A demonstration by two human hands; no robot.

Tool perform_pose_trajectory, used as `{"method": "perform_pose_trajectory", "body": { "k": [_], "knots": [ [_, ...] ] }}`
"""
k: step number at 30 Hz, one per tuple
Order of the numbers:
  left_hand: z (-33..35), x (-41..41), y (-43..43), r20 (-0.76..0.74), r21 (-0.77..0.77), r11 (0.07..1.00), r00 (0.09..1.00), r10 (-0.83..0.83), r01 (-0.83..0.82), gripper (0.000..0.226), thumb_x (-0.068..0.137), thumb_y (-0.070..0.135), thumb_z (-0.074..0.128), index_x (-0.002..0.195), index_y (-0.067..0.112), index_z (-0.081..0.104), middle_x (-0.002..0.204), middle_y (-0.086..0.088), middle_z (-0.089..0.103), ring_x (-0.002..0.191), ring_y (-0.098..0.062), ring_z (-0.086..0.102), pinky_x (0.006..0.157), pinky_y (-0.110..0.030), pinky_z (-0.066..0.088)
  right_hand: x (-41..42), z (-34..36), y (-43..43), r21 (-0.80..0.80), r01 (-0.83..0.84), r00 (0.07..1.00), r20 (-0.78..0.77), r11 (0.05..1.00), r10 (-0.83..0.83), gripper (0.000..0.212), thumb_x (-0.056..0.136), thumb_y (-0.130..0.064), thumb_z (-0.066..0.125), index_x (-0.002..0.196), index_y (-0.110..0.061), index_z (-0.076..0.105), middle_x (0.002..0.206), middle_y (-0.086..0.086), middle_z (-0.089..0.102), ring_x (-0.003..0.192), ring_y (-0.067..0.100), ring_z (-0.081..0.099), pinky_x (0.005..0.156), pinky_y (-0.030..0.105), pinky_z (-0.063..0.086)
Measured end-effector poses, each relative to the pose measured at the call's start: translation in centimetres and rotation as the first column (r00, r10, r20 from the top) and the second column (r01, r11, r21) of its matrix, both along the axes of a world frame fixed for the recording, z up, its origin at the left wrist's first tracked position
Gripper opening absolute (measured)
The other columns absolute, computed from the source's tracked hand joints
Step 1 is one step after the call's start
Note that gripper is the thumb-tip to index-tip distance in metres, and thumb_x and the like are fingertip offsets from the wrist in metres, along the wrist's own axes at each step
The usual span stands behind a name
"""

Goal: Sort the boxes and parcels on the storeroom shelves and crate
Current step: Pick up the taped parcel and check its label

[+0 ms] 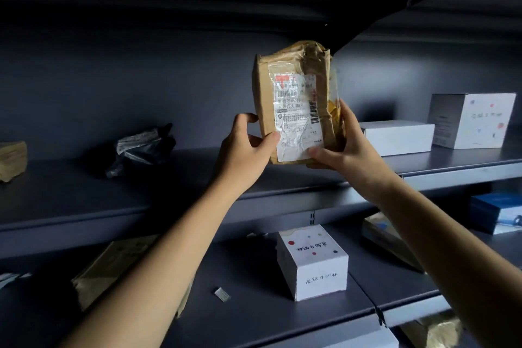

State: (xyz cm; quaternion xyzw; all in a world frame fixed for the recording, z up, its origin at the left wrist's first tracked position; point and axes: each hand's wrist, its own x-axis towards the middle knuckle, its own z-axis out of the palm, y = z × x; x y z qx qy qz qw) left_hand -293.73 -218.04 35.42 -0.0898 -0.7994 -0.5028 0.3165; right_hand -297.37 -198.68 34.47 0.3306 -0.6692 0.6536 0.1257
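Grey shelf (70, 192) runs left to right. Brown taped parcel (293, 85) is upright in mid-air above shelf centre, label twd cam. Left hand (245, 150) grips its lower left edge, thumb on label; right hand (348, 150) clasps lower right corner. Most of parcel stands above both grips.

In the middle of the frame, the white shipping label (297, 118) on the brown parcel (264, 87) shows a barcode, digits like "2591" and the line "迎宾大道8号". Handwriting on the white box (313, 265), lower centre, is not readable.
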Motion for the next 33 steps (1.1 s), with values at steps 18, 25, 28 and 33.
{"method": "perform_pose_trajectory", "body": {
  "k": [18, 25, 28, 33],
  "knots": [
    [-4.2, 11.1, 27.7, 0.064, -0.008, 0.960, 0.959, -0.277, 0.279, 0.051, 0.081, 0.040, 0.063, 0.129, 0.044, 0.045, 0.096, 0.012, 0.071, 0.086, -0.012, 0.068, 0.087, -0.042, 0.055, 15.7, -5.5, 26.9, -0.089, 0.237, 0.966, 0.125, 0.967, -0.225, 0.090, 0.083, 0.016, 0.061, 0.151, -0.027, 0.021, 0.132, 0.007, 0.055, 0.117, 0.024, 0.062, 0.084, 0.041, 0.059],
    [-8.8, 15.9, 45.3, 0.170, 0.001, 0.906, 0.893, -0.417, 0.423, 0.043, 0.083, 0.037, 0.067, 0.122, 0.039, 0.051, 0.121, 0.020, 0.061, 0.115, -0.005, 0.056, 0.102, -0.039, 0.046, 23.8, -10.7, 43.8, -0.084, 0.402, 0.896, 0.241, 0.912, -0.373, 0.087, 0.083, 0.016, 0.060, 0.149, -0.028, 0.026, 0.131, 0.008, 0.057, 0.111, 0.024, 0.065, 0.079, 0.038, 0.060],
    [-10.9, 17.1, 52.0, 0.250, -0.003, 0.874, 0.846, -0.471, 0.487, 0.053, 0.086, 0.038, 0.065, 0.135, 0.030, 0.046, 0.131, 0.019, 0.053, 0.122, -0.005, 0.049, 0.106, -0.034, 0.039, 26.4, -13.2, 50.0, -0.044, 0.513, 0.830, 0.282, 0.858, -0.481, 0.085, 0.082, 0.011, 0.064, 0.149, -0.027, 0.027, 0.127, 0.005, 0.060, 0.111, 0.022, 0.066, 0.082, 0.042, 0.059],
    [-13.8, 17.2, 62.1, 0.352, 0.023, 0.791, 0.735, -0.579, 0.612, 0.037, 0.089, 0.030, 0.064, 0.124, 0.031, 0.053, 0.124, 0.011, 0.063, 0.114, -0.009, 0.059, 0.101, -0.040, 0.048, 29.1, -16.3, 58.7, -0.019, 0.659, 0.711, 0.341, 0.752, -0.615, 0.084, 0.081, 0.010, 0.065, 0.147, -0.029, 0.030, 0.123, 0.003, 0.060, 0.098, 0.013, 0.069, 0.071, 0.037, 0.061]
  ]
}}
